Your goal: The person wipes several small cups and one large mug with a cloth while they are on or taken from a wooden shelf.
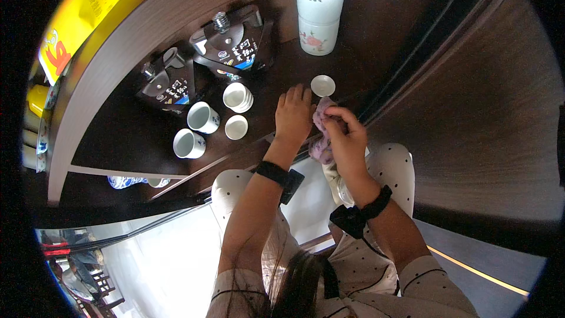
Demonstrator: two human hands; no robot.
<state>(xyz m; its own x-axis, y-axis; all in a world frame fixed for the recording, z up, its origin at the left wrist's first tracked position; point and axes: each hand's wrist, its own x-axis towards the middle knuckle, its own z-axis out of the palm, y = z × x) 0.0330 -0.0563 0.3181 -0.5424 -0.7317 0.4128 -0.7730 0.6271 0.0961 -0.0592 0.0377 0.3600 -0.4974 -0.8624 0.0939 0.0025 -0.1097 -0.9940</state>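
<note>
My right hand (pixel 350 141) pinches a pink patterned cloth (pixel 321 152) between thumb and fingers, at the front edge of a dark wooden shelf (pixel 282 68). Palm down on that shelf lies my left hand (pixel 294 112), its fingers stretched forward and its thumb side near the cloth. No object shows in it, though its palm is hidden. Just beyond the cloth sits a small white cup or dish (pixel 323 85). To the left are a stack of small white cups (pixel 238 97), a single white cup (pixel 236 127) and two larger blue-and-white cups (pixel 203 117) (pixel 189 143).
A tall white flower-painted vessel (pixel 321 13) stands at the back. Two dark printed packages with metal-looking parts (pixel 231 44) (pixel 167 81) lie back left. A wooden panel (pixel 476 97) rises at right. Blue-and-white ware (pixel 127 182) shows on a lower shelf.
</note>
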